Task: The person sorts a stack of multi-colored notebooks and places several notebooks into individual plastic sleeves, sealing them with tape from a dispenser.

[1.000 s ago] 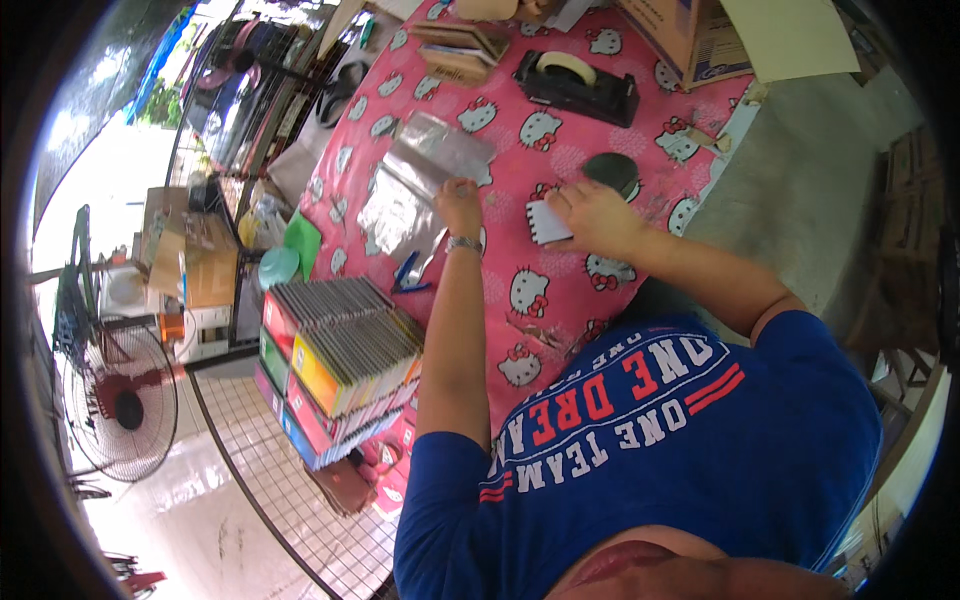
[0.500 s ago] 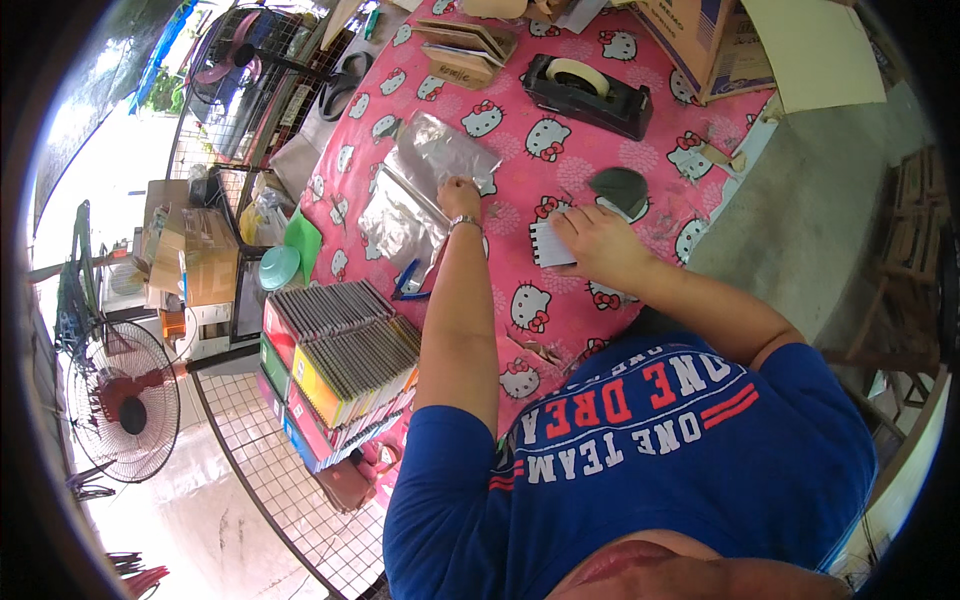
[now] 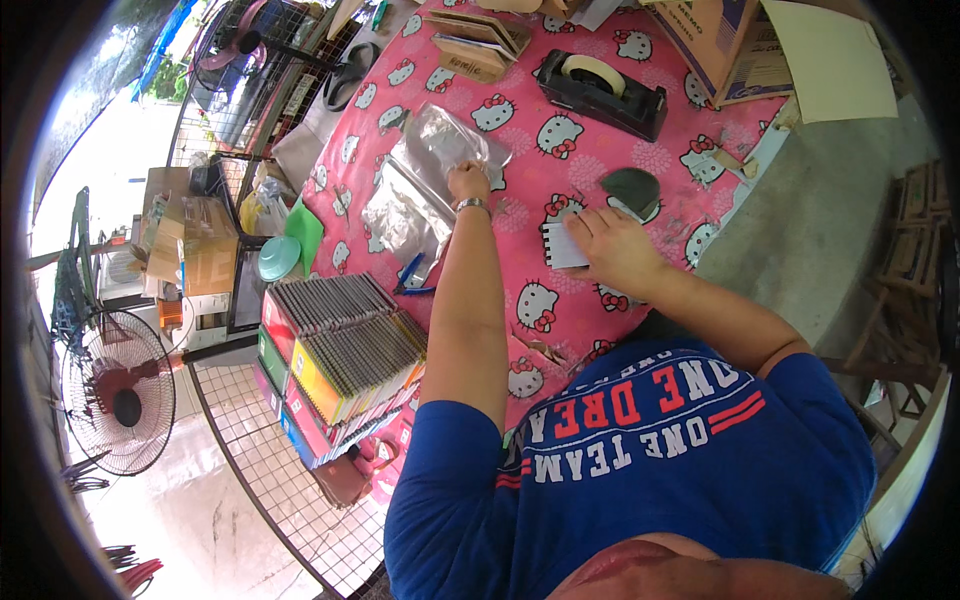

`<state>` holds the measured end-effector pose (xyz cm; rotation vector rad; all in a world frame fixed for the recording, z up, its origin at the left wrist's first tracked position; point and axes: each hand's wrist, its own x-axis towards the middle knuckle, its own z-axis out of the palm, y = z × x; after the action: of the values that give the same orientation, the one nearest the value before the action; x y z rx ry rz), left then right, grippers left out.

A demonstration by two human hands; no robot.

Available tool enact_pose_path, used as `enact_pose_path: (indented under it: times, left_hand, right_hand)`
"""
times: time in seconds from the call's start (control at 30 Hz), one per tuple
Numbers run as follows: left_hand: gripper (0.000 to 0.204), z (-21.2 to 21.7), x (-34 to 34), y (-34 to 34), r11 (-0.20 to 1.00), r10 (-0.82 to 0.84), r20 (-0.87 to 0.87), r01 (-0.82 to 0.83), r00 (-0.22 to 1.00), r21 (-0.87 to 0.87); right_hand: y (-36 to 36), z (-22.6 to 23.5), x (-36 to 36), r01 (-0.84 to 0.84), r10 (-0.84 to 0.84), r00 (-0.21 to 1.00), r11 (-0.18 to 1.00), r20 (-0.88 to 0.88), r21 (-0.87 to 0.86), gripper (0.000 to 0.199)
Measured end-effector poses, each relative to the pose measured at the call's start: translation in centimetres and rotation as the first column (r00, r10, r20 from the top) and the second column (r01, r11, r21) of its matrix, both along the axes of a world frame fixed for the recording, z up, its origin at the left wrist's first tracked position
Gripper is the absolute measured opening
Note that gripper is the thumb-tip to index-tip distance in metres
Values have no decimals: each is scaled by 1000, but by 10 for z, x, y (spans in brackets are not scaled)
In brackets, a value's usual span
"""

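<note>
My left hand (image 3: 469, 183) is closed, its fingers bent down onto a pile of clear plastic bags (image 3: 435, 140) on the table; the fingertips are partly hidden. Shiny plastic (image 3: 400, 212) also spreads out beside that wrist. My right hand (image 3: 618, 248) holds a small white spiral notepad (image 3: 562, 246) against the table, fingers over its right part and black coil along its left edge. Just beyond this hand lies a dark green leaf-shaped piece (image 3: 631, 190). Blue-handled pliers (image 3: 412, 278) rest beside my left forearm.
Stacks of spiral notebooks (image 3: 345, 345) rise left of my left arm. A black tape dispenser (image 3: 605, 95) stands on the far side of the pink patterned table cover (image 3: 510, 240), near a wooden holder (image 3: 480, 48) and cardboard boxes (image 3: 705, 40). A standing fan (image 3: 120, 395) is at far left.
The whole view has shifted slightly. Both hands stay at the same things, the left at the plastic bags and the right on the notepad.
</note>
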<state>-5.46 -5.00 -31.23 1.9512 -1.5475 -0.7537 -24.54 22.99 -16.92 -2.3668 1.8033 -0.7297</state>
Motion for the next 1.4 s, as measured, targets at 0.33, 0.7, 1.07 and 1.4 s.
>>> enact_pose_path:
  times: [0.33,0.7,1.07,1.4]
  left_hand:
    - [5,-8,24,-26,976,88,-848,127,523,179]
    - [16,217,165,1,983,-88,-941,-125,327,-135]
    - [24,107,29,215,629,-723,435,772,537,92]
    - [27,74,49,328,400,-831,445,915,335,57]
  right_hand:
    - [-5,-9,-5,57,-57,998,998,-14,-2,69]
    - [-3,-8,-2,44,-44,999,998,-1,-54,66]
    - [32,49,-30,117,-117,993,993,26,5,63]
    - [-8,-25,-23,46,-570,454,783,685,621,73]
